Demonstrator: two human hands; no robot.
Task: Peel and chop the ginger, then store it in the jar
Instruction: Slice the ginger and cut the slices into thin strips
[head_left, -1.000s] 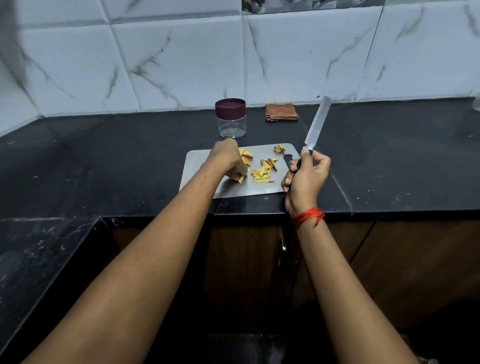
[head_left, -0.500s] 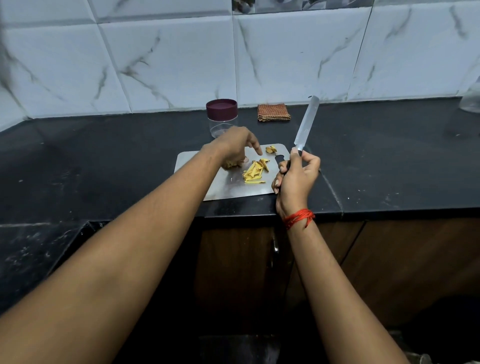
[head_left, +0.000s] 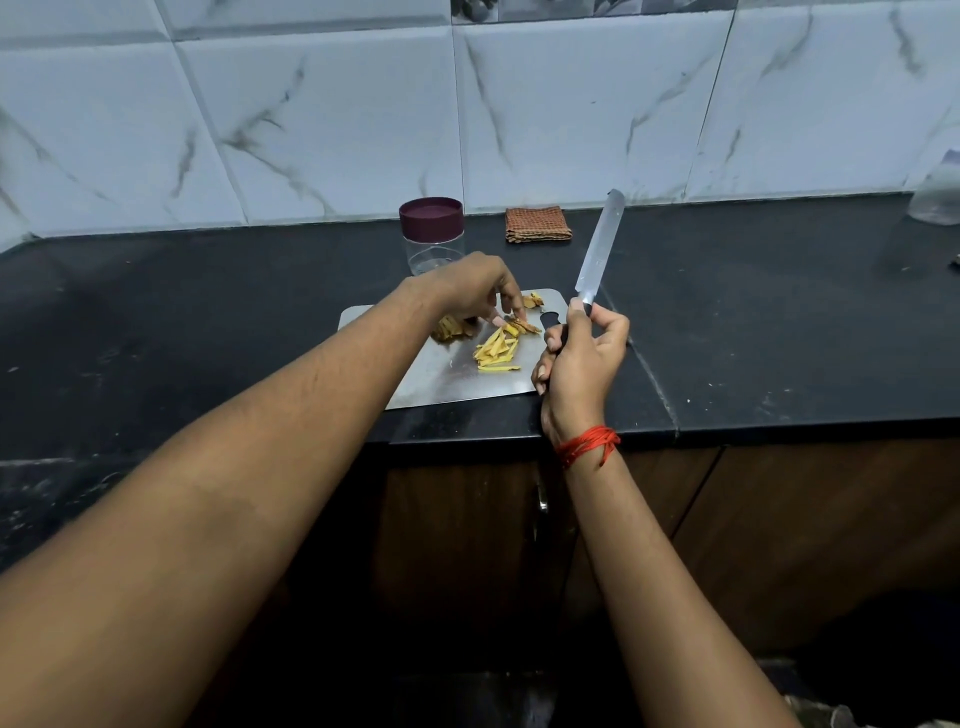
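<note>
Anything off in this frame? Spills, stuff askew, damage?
Nothing stands out. The ginger strips and the darker pile beside them all lie on the cutting board, none on the counter. The jar stands upright, lid on. The right hand grips the knife, blade raised, pointing away from the left hand.

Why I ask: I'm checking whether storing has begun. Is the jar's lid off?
No, the maroon lid sits closed on top of the jar.
</note>
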